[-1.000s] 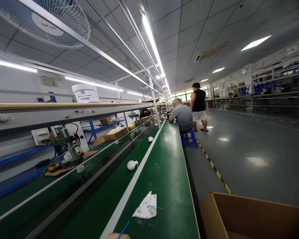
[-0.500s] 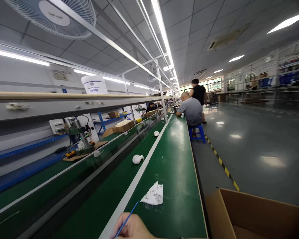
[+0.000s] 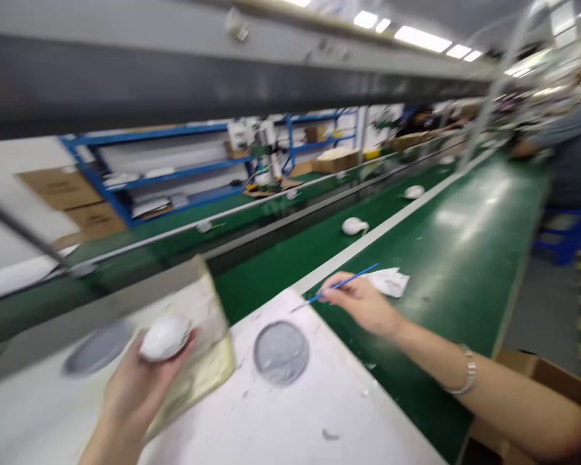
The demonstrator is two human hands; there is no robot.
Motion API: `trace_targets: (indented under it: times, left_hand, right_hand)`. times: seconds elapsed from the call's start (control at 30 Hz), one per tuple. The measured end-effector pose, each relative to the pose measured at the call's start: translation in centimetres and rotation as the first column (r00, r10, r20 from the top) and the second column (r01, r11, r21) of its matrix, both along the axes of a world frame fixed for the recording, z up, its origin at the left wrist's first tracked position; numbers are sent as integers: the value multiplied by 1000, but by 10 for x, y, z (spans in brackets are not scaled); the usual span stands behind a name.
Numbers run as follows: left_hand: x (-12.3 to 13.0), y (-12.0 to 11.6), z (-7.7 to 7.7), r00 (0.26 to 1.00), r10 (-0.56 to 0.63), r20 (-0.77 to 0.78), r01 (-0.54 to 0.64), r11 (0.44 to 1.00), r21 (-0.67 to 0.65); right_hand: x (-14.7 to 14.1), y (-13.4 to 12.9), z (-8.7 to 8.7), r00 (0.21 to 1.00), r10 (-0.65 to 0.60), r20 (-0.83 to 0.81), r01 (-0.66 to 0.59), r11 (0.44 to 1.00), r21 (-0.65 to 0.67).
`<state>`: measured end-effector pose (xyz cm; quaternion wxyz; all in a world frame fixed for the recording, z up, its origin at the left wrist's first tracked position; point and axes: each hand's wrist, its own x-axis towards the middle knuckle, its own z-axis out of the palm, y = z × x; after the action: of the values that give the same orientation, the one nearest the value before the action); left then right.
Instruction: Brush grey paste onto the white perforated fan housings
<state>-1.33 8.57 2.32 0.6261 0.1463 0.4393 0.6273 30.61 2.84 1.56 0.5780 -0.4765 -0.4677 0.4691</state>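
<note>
My left hand [image 3: 135, 387] is shut around a white rounded part [image 3: 164, 338], which hides part of a stained, yellowish sheet [image 3: 213, 303] behind it. My right hand [image 3: 361, 302] pinches a thin blue-handled brush [image 3: 343, 285], its tip over the white work board [image 3: 290, 426]. That tip stays just above a round grey dish of paste [image 3: 281, 352]. Another grey disc [image 3: 97, 347] lies on the board near my left hand.
A green conveyor belt [image 3: 455, 271] runs beyond the board, carrying white parts [image 3: 354, 226] and a crumpled tissue [image 3: 390, 282]. A cardboard box [image 3: 537, 368] stands at lower right. A co-worker [image 3: 574, 155] sits at far right. Blue shelving [image 3: 164, 165] stands across the belts.
The view has dropped from the ceiling down to the work board and swung left. My left hand has come into view holding the white part, and my right arm now reaches across with the brush.
</note>
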Motion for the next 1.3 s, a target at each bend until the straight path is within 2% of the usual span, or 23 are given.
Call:
trace_targets:
  times: [0.1,0.13,0.23,0.37,0.53,0.6,0.7,0.87,1.07,1.17,1.3]
  left_hand:
    - [-22,-20,-4,991,-106,-80,104,994,-28]
    - [-22,-22,-5,988,-144,-61,143,989,-23]
    - [-15,-26,-6,984,-180,-3,180,983,26]
    - [-9,-34,-6,968,-246,-57,251,961,112]
    - [-3,-44,-6,888,-317,-334,364,928,87]
    - [1,-45,-7,875,-335,-350,388,917,90]
    - [8,-44,-6,901,-335,-277,359,933,41]
    - [17,-42,-5,911,-359,-203,355,933,-59]
    - [19,-47,-6,881,-445,-159,443,895,-50]
    - [18,-49,-7,862,-483,-150,483,875,-40]
    - [18,-50,-8,843,-502,-193,506,862,-33]
  right_hand:
    - [5,-3,0,991,89,98,-87,996,-22]
    - [5,-5,-1,972,90,218,-92,996,-3]
    - [2,-9,-4,909,126,397,-140,990,5]
    - [-4,-9,-7,848,152,507,-174,985,-4]
    - [-5,-5,-10,747,166,644,-212,977,-5]
    - [-5,-4,-13,715,171,678,-227,974,-6]
    - [-4,-2,-16,688,183,702,-237,971,-21]
    - [-8,0,-20,709,258,656,-264,960,-92]
    - [-14,8,-33,904,307,298,-248,944,-219]
    - [-15,12,-39,939,291,185,-232,929,-289]
    - [-13,13,-45,953,279,118,-230,920,-317]
